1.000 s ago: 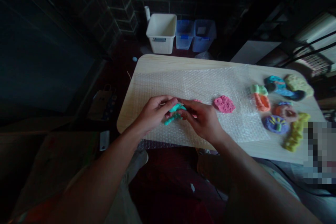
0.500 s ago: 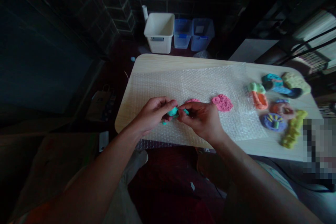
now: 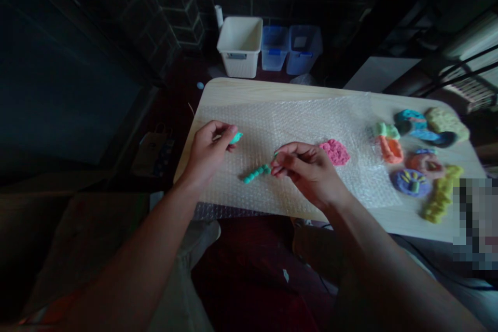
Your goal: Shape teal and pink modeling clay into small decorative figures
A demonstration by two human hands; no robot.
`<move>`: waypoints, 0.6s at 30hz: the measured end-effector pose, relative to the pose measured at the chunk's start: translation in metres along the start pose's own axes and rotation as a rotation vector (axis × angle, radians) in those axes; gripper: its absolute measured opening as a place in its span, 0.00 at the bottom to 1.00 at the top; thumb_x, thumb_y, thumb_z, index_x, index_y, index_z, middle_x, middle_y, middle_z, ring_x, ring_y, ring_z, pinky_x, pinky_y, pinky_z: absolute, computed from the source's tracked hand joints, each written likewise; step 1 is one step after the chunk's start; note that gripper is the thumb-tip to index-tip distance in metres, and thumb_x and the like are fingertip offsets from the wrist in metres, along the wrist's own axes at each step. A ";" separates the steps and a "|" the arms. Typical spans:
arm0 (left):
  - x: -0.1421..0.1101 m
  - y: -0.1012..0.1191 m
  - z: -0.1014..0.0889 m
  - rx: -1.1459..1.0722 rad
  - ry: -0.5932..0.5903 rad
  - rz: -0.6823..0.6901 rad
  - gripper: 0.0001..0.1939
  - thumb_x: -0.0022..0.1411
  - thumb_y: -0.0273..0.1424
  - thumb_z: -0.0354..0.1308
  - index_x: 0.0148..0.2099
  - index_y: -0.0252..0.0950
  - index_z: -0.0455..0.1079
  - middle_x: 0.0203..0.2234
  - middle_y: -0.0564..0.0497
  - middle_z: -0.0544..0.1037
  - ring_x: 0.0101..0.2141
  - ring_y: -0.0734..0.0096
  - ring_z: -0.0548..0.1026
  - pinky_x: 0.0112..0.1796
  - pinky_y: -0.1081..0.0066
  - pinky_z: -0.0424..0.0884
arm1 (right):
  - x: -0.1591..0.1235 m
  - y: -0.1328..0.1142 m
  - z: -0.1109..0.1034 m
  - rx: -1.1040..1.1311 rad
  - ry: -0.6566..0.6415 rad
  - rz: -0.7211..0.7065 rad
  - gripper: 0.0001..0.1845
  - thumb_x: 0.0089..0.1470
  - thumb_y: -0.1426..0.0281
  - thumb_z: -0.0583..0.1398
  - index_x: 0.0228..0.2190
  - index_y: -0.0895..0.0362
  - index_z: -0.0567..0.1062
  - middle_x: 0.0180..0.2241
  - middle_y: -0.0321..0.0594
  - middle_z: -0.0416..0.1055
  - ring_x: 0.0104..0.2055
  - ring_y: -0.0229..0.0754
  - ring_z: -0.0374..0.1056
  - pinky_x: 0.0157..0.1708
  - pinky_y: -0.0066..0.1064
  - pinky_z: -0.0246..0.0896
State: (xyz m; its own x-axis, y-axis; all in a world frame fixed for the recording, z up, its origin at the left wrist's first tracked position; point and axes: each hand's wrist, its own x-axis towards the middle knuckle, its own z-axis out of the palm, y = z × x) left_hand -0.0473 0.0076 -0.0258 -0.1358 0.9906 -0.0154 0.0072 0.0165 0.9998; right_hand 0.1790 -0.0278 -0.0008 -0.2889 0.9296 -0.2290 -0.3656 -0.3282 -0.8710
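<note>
My left hand [image 3: 206, 153] is closed on a lump of teal modelling clay [image 3: 236, 138], which pokes out past the thumb. To its right, my right hand [image 3: 309, 171] pinches a small piece of teal clay [image 3: 276, 154], mostly covered by the fingers. Between and below the hands, a short row of small teal clay balls [image 3: 254, 173] lies on the bubble wrap [image 3: 245, 114]. Its right end is close to my right fingertips; I cannot tell whether they touch. A bumpy pink clay piece [image 3: 336, 152] rests just beyond my right hand.
Several coloured clay pieces occupy the table's right side, among them an orange one [image 3: 392, 150], a purple disc [image 3: 412, 182] and a yellow strip [image 3: 441, 194]. Behind the wooden table [image 3: 233, 88] stand a white bin [image 3: 240, 62] and two clear bluish boxes [image 3: 274, 57].
My hands have drawn apart: the left moved left and up with the teal lump, the right slightly right with a small bit. The row of teal balls has come into view.
</note>
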 end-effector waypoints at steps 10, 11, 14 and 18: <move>0.002 0.000 -0.001 -0.184 -0.058 -0.103 0.16 0.58 0.41 0.75 0.37 0.36 0.75 0.32 0.50 0.78 0.31 0.72 0.76 0.35 0.69 0.76 | 0.016 -0.003 -0.020 0.011 0.132 -0.074 0.17 0.53 0.57 0.76 0.35 0.54 0.81 0.29 0.37 0.79 0.27 0.36 0.72 0.24 0.27 0.66; 0.002 0.001 0.000 -0.221 -0.071 -0.136 0.17 0.57 0.41 0.76 0.37 0.36 0.75 0.32 0.50 0.78 0.31 0.72 0.76 0.34 0.69 0.75 | 0.015 -0.003 -0.019 -0.006 0.137 -0.070 0.19 0.52 0.54 0.76 0.33 0.55 0.80 0.28 0.37 0.79 0.25 0.36 0.72 0.23 0.27 0.65; 0.001 0.005 0.003 -0.317 -0.100 -0.231 0.18 0.57 0.44 0.75 0.36 0.37 0.75 0.31 0.51 0.77 0.27 0.74 0.73 0.27 0.72 0.68 | 0.013 -0.004 -0.017 -0.066 0.144 -0.063 0.25 0.51 0.48 0.75 0.29 0.54 0.75 0.23 0.34 0.75 0.19 0.34 0.66 0.16 0.27 0.57; 0.001 0.010 0.005 -0.418 -0.158 -0.309 0.18 0.58 0.44 0.75 0.36 0.37 0.76 0.30 0.52 0.75 0.23 0.79 0.67 0.22 0.74 0.59 | 0.012 -0.004 -0.014 -0.065 0.146 -0.068 0.29 0.54 0.46 0.73 0.25 0.52 0.67 0.17 0.24 0.54 0.15 0.30 0.46 0.13 0.27 0.36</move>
State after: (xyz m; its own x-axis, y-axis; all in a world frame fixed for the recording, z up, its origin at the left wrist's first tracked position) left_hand -0.0420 0.0094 -0.0155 0.0815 0.9571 -0.2779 -0.4087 0.2864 0.8666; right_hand 0.1895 -0.0132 -0.0058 -0.1321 0.9654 -0.2247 -0.3204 -0.2561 -0.9120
